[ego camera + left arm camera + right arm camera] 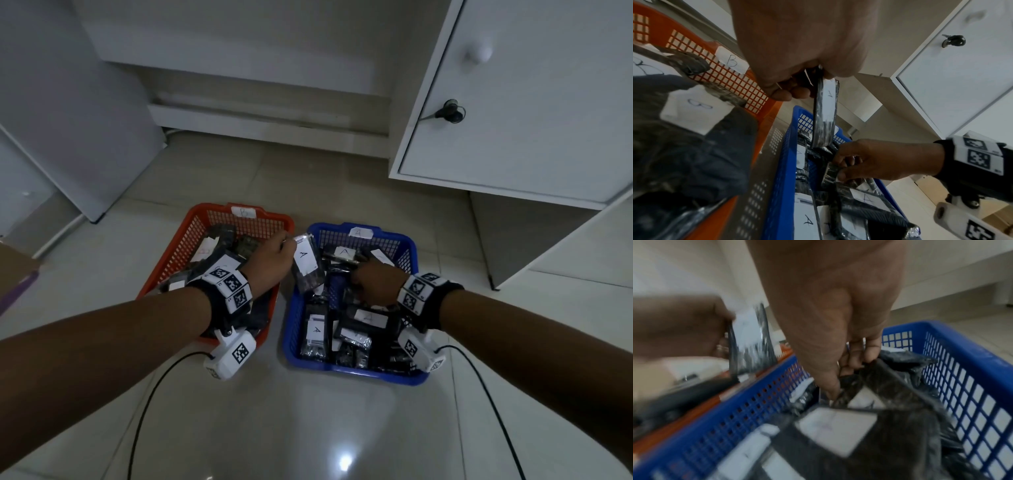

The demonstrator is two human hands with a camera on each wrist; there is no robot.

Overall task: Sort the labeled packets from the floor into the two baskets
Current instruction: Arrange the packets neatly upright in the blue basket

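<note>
Left hand: the left hand [270, 258] pinches the top edge of a dark plastic packet with a white "A" label [307, 263]; the packet hangs downward from the fingers [784, 95].
Held packet position: suspended at the boundary between the two baskets, over the near-left rim of the blue perforated plastic basket tagged "A" [409, 245].
Right hand: the right hand [376, 279] is lowered inside the blue basket, fingers curled round a dark wrapped packet [898, 384] lying among the other packets there.
Blue basket contents: dark packets with white "A" labels [315, 330].
Orange basket: the orange perforated plastic basket tagged "B" [197, 222] sits to the left of the held packet, touching the blue basket; it holds dark packets labelled "B" [689, 108].
Support surface: both baskets rest on a glossy pale tiled floor [308, 428].
</note>
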